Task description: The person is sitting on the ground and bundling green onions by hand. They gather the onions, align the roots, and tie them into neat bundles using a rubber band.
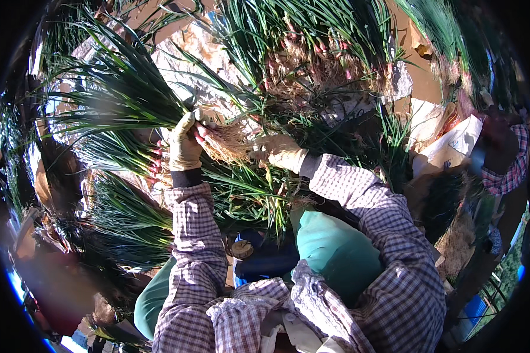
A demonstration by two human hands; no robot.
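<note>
My left hand [187, 141], in a pale work glove, is closed around a bunch of green onions [137, 95] with reddish bulbs. The leaves fan out to the upper left, and the stringy roots [227, 142] point right. My right hand [277, 150], gloved too, is at the root ends with its fingers bent; whether it pinches any roots cannot be told. Under the left forearm lie more green onion bunches [119, 152] with pink bulbs. Loose onion greens [247, 189] lie below both hands, in front of my knees.
A large row of green onions [318, 48] lies at the top on cardboard and sheeting. Another bunch [450, 48] is at the upper right. A co-worker's checked sleeve [505, 165] shows at the right edge. A blue container [265, 260] stands between my knees.
</note>
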